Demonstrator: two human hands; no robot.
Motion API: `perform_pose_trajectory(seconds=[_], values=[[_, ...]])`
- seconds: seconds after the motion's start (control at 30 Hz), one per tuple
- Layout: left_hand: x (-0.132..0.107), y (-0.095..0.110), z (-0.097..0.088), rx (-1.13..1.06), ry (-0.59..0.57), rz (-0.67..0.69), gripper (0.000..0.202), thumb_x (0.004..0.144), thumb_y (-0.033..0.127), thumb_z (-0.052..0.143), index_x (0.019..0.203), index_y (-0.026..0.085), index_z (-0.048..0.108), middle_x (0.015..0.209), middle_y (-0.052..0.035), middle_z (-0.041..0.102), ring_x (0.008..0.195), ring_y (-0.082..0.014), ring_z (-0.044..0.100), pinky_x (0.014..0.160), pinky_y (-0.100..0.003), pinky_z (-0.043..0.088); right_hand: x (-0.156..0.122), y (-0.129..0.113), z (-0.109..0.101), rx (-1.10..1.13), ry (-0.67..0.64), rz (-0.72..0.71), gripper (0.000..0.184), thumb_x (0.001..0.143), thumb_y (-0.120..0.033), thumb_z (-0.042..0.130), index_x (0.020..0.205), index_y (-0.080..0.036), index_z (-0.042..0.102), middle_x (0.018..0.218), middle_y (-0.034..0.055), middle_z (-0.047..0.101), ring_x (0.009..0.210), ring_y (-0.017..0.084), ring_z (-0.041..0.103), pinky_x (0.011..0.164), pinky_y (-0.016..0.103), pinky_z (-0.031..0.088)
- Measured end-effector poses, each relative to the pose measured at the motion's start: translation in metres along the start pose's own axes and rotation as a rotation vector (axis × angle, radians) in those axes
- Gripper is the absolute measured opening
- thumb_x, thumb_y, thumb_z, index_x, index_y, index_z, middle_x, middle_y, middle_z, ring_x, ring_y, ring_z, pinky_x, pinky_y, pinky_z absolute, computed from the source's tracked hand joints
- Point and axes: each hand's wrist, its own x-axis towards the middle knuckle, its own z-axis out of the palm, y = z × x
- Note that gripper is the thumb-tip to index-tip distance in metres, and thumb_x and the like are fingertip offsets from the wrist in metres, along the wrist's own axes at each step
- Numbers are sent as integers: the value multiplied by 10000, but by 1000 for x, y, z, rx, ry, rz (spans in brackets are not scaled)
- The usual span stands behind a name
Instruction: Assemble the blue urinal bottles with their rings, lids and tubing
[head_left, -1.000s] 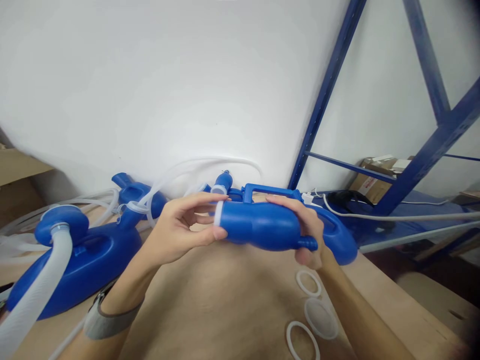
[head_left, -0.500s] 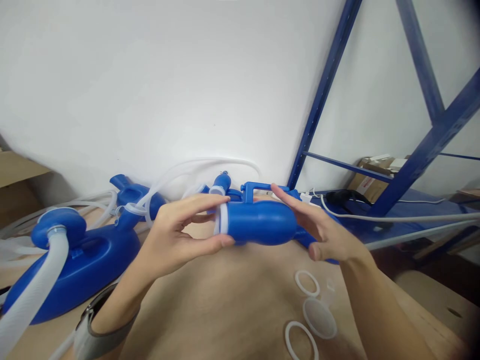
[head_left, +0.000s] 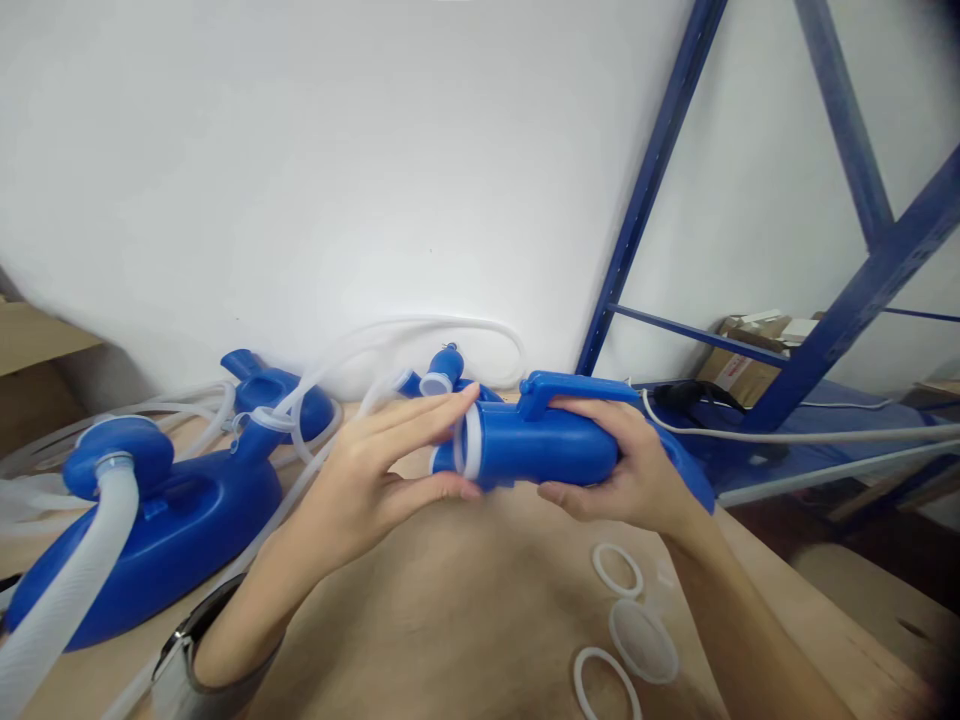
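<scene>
Held level above the table is a blue plastic bottle point(head_left: 551, 447) with a blue handle point(head_left: 577, 387) along its top. A white ring point(head_left: 471, 442) circles its left end. My right hand point(head_left: 630, 460) wraps round the bottle's right part, under the handle, with the thumb in front. At the left end, my left hand point(head_left: 405, 455) grips the ringed rim, fingertips on top and thumb below. Its palm stands apart from the open end. Nearby on the table lie two white rings point(head_left: 618, 570) and a translucent disc point(head_left: 643, 640).
At left lies a larger blue container point(head_left: 172, 540) with a corrugated white hose point(head_left: 82, 580). Clear tubing point(head_left: 450, 320) loops along the wall, near a small blue bulb-shaped part point(head_left: 442, 367). A blue metal rack point(head_left: 652, 190) stands at right, with a cardboard box point(head_left: 739, 370).
My right hand has closed round the bottle, under the handle. The bottle has shifted slightly right and turned, so the handle looks tilted. My left hand has moved right with the rim.
</scene>
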Motion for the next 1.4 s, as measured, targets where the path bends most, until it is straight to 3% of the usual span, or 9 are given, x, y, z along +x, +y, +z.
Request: perform_pose_trajectory(seconds=[0.17, 0.27, 0.5, 0.67, 0.9, 1.07, 1.27, 1.4], values=[[-4, -1, 2, -46, 28, -118, 675, 762, 398, 919, 1394, 342, 690, 1287, -55, 771, 1116, -317, 765, 990, -463, 651, 4, -2, 1, -41, 23, -79, 593, 798, -414, 817, 1357, -332, 638, 1213, 66, 769, 1066, 326, 746, 952, 505, 608], [-5, -1, 3, -24, 54, -57, 628, 775, 377, 913, 1368, 352, 709, 1279, -45, 772, 1154, -342, 747, 1015, -503, 635, 7, -3, -1, -6, -4, -124, 631, 767, -368, 833, 1364, -317, 635, 1274, 82, 730, 1104, 330, 719, 960, 504, 597], [-5, 2, 3, 76, 92, 88, 721, 780, 343, 912, 1436, 421, 622, 1287, 10, 755, 1119, -336, 764, 996, -492, 646, 9, -10, -6, 26, -32, -107, 612, 733, -282, 867, 1309, -306, 662, 1253, 88, 701, 1104, 323, 713, 961, 485, 602], [-5, 6, 0, 77, 61, 109, 717, 810, 321, 891, 1460, 404, 601, 1283, -8, 758, 1107, -327, 771, 977, -467, 655, 9, -14, -6, -1, 12, -145, 637, 729, -288, 871, 1324, -353, 650, 1227, 67, 703, 1071, 325, 721, 906, 496, 618], [-4, 6, -2, 78, 48, 144, 703, 827, 328, 879, 1465, 407, 594, 1186, -27, 804, 1064, -327, 785, 930, -461, 663, 3, -13, -9, -27, -31, -111, 635, 759, -337, 859, 1351, -370, 632, 1282, 65, 679, 1065, 324, 715, 914, 506, 617], [-4, 4, -2, 17, 36, 97, 702, 798, 321, 900, 1437, 409, 623, 1144, -15, 818, 1043, -325, 787, 902, -440, 671, 4, -16, -9, -44, -48, -140, 604, 771, -318, 863, 1329, -336, 634, 1264, 83, 672, 1083, 318, 711, 917, 484, 625], [-5, -3, 2, -102, 59, -22, 664, 664, 381, 976, 1288, 364, 751, 1009, -36, 840, 863, -318, 804, 627, -367, 687, 5, -21, -12, -96, -49, -195, 660, 793, -319, 867, 1398, -306, 603, 1281, 111, 673, 1095, 314, 724, 899, 459, 647], [-6, -3, 5, -244, 51, -160, 650, 621, 349, 1001, 1236, 322, 792, 972, -32, 842, 890, -300, 815, 755, -365, 709, 4, -22, -12, -135, -43, -233, 649, 800, -301, 869, 1403, -337, 632, 1299, 94, 696, 1140, 324, 719, 933, 464, 640]])
